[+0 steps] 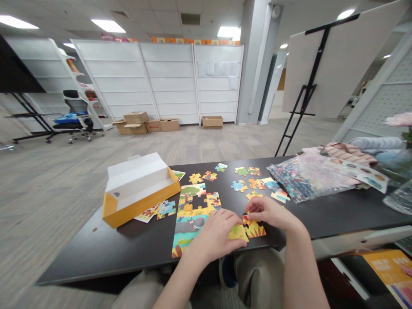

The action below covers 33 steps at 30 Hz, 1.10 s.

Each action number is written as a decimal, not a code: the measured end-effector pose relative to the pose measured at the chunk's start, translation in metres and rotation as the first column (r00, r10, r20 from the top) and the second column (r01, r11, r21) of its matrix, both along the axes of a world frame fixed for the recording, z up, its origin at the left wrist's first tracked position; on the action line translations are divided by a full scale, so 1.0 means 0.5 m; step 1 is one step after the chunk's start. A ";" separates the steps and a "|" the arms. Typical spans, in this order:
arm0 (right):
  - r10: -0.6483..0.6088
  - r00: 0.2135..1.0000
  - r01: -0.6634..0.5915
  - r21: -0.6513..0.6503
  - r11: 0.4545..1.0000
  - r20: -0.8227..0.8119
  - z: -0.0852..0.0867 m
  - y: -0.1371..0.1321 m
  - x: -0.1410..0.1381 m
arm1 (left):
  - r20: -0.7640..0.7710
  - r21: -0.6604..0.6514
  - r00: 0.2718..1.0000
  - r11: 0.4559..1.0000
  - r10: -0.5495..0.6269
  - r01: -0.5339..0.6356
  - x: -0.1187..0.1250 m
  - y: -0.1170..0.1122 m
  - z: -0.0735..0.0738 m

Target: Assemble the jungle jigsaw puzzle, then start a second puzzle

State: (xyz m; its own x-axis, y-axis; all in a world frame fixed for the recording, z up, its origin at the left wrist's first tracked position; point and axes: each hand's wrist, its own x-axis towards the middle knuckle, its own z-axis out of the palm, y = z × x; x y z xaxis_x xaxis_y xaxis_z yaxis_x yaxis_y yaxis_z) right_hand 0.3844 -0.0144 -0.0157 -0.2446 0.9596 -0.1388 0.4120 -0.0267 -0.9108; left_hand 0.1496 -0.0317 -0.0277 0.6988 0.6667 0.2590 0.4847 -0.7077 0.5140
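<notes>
Hands (214, 238) (270, 213) on jigsaw pieces (254, 227), hippo puzzle (191, 224) beside

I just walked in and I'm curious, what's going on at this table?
A person seated at a black table has their left hand on a green-and-yellow jigsaw piece and their right hand at an orange-and-yellow piece. Both pieces lie at the edge of a partly assembled animal jigsaw. Loose pieces lie farther along the table, and an open yellow-and-white puzzle box and a clear plastic bag sit on either side.
</notes>
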 end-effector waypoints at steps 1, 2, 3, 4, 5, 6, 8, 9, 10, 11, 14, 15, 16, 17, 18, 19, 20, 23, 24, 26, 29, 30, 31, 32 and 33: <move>-0.002 1.000 0.001 0.011 1.000 0.019 -0.004 0.003 0.000 | -0.004 0.010 1.000 1.000 -0.010 0.010 0.000 -0.002 0.003; -0.001 0.999 0.000 0.025 1.000 0.042 -0.008 0.005 -0.001 | -0.011 0.022 1.000 1.000 -0.019 0.020 0.000 -0.004 0.006; -0.002 0.998 -0.001 0.043 0.999 0.069 -0.011 0.006 -0.001 | -0.020 0.036 0.999 0.999 -0.030 0.030 0.001 -0.006 0.009; -0.005 0.995 -0.002 0.066 0.998 0.101 -0.013 0.007 -0.002 | -0.031 0.050 0.999 0.998 -0.043 0.044 0.002 -0.009 0.012; -0.010 0.990 -0.003 0.089 0.996 0.139 -0.014 0.008 -0.003 | -0.043 0.063 0.998 0.996 -0.055 0.057 0.003 -0.011 0.015; -0.017 0.984 -0.003 0.111 0.994 0.178 -0.013 0.008 -0.005 | -0.054 0.075 0.996 0.995 -0.065 0.069 0.004 -0.013 0.016; -0.049 0.970 0.008 0.169 0.986 0.240 -0.006 0.006 -0.005 | -0.073 0.094 0.994 0.992 -0.079 0.085 0.006 -0.015 0.018; -0.081 0.964 0.027 0.210 0.977 0.252 0.000 0.004 -0.004 | -0.080 0.101 0.993 0.991 -0.081 0.089 0.007 -0.016 0.018; -0.124 0.961 0.059 0.254 0.965 0.249 0.006 0.002 0.000 | -0.086 0.107 0.993 0.990 -0.081 0.091 0.008 -0.016 0.017; -0.184 0.955 0.109 0.301 0.947 0.231 0.013 0.000 0.007 | -0.090 0.115 0.993 0.989 -0.082 0.092 0.008 -0.016 0.016; -0.458 0.875 0.360 0.420 0.833 0.158 0.026 -0.007 0.039 | -0.101 0.139 0.991 0.985 -0.088 0.102 0.009 -0.017 0.015; -0.554 0.821 0.448 0.445 0.776 0.139 0.027 -0.008 0.051 | -0.104 0.146 0.990 0.983 -0.092 0.107 0.009 -0.018 0.015; -0.638 0.760 0.523 0.465 0.714 0.124 0.027 -0.009 0.064 | -0.106 0.152 0.990 0.982 -0.097 0.113 0.009 -0.018 0.016; -0.704 0.702 0.583 0.478 0.657 0.111 0.025 -0.010 0.075 | -0.108 0.157 0.989 0.980 -0.103 0.119 0.009 -0.018 0.016; -0.751 0.652 0.628 0.484 0.609 0.099 0.022 -0.011 0.086 | -0.108 0.160 0.988 0.979 -0.109 0.125 0.009 -0.019 0.016; -0.787 0.611 0.662 0.489 0.568 0.085 0.019 -0.013 0.095 | -0.107 0.160 0.988 0.978 -0.114 0.130 0.009 -0.019 0.016; -0.812 0.578 0.687 0.493 0.535 0.076 0.016 -0.015 0.104 | -0.106 0.158 0.987 0.978 -0.119 0.135 0.009 -0.019 0.016; -0.818 0.557 0.679 0.488 0.549 0.145 0.008 -0.026 0.126 | -0.090 0.144 0.988 0.980 -0.124 0.136 0.010 -0.020 0.013; -0.790 0.580 0.652 0.469 0.596 0.198 0.004 -0.030 0.132 | -0.084 0.141 0.989 0.981 -0.123 0.134 0.011 -0.020 0.012; -0.704 0.647 0.579 0.412 0.703 0.293 -0.004 -0.035 0.140 | -0.073 0.139 0.990 0.981 -0.124 0.133 0.012 -0.021 0.012; -0.613 0.707 0.488 0.384 0.784 0.352 -0.018 -0.030 0.133 | -0.061 0.150 0.989 0.979 -0.133 0.141 0.013 -0.022 0.013; -0.596 0.717 0.461 0.394 0.795 0.362 -0.022 -0.024 0.124 | -0.057 0.156 0.989 0.977 -0.136 0.143 0.014 -0.022 0.013; -0.580 0.726 0.432 0.412 0.803 0.370 -0.026 -0.017 0.113 | -0.056 0.162 0.989 0.976 -0.137 0.144 0.014 -0.021 0.013; -0.560 0.737 0.396 0.428 0.812 0.379 -0.029 -0.009 0.100 | -0.056 0.168 0.989 0.975 -0.135 0.142 0.015 -0.021 0.013; -0.537 0.748 0.356 0.445 0.821 0.391 -0.032 0.000 0.086 | -0.058 0.175 0.989 0.974 -0.133 0.142 0.016 -0.020 0.013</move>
